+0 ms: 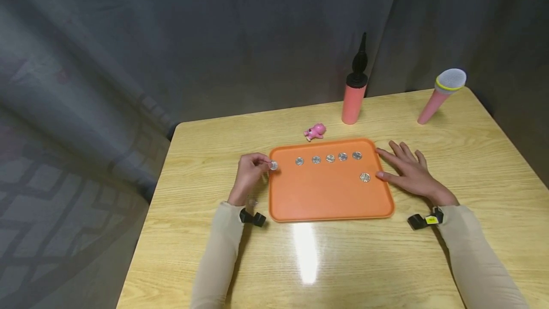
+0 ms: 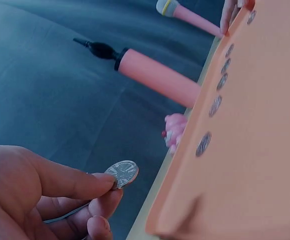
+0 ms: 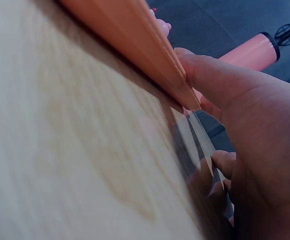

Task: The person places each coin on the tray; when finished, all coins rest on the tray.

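An orange tray (image 1: pixel 330 201) (image 2: pixel 249 190) lies on the wooden table, with several silver coins in a row (image 1: pixel 330 158) along its far side and one more coin (image 1: pixel 365 177) near its right edge. My left hand (image 1: pixel 250 174) pinches a silver coin (image 1: pixel 273 166) (image 2: pixel 123 173) between thumb and forefinger at the tray's far left corner, just above its rim. My right hand (image 1: pixel 407 171) lies flat on the table with straight fingers, its thumb (image 3: pixel 209 75) touching the tray's right edge (image 3: pixel 135 45).
A small pink pig toy (image 1: pixel 315 131) (image 2: pixel 174 130) sits just behind the tray. A pink hand pump (image 1: pixel 355 92) (image 2: pixel 154 75) stands behind it, and a pink toy microphone (image 1: pixel 442 93) leans at the back right. Grey curtains hang behind the table (image 1: pixel 493 156).
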`<control>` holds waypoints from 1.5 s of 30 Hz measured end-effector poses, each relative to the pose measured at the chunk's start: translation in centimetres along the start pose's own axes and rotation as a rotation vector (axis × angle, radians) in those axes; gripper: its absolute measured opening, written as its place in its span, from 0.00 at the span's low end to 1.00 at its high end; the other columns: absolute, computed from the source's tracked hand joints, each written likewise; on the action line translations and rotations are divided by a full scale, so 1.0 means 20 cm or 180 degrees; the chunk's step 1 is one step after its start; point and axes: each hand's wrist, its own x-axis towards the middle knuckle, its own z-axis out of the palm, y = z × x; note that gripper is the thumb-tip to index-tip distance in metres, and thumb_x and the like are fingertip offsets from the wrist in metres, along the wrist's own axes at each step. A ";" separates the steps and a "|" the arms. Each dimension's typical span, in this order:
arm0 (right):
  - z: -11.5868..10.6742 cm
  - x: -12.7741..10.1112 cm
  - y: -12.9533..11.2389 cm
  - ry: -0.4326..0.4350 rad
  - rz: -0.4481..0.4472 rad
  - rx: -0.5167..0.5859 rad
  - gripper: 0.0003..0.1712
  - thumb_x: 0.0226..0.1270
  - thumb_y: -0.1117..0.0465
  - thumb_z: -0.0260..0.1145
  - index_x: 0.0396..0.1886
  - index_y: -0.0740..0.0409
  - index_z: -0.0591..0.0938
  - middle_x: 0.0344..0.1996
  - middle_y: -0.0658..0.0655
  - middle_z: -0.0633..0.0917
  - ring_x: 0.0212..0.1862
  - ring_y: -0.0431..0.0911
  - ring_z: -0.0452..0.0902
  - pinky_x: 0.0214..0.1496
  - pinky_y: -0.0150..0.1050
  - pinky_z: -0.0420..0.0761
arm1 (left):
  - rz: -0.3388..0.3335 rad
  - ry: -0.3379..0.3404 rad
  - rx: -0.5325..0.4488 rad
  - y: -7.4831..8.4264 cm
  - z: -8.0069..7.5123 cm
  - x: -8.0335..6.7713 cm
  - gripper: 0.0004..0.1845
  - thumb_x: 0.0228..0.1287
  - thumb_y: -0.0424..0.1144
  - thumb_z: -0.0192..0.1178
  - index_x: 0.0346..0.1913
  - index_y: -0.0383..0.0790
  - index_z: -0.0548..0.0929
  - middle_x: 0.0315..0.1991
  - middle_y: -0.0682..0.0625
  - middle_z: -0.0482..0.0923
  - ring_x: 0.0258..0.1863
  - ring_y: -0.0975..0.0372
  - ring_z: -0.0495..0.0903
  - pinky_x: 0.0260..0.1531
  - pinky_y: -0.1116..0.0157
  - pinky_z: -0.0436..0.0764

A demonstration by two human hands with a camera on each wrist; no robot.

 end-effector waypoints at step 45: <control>0.01 0.01 -0.01 0.0018 0.0000 0.0009 0.43 0.70 0.47 0.63 0.80 0.50 0.58 0.80 0.72 0.45 0.80 0.69 0.27 0.72 0.73 0.23 | 0.0446 -0.0919 0.0578 0.17 0.75 0.00 0.05 0.58 0.24 0.64 0.30 0.33 0.89 0.28 0.43 0.87 0.22 0.72 0.73 0.25 0.78 0.72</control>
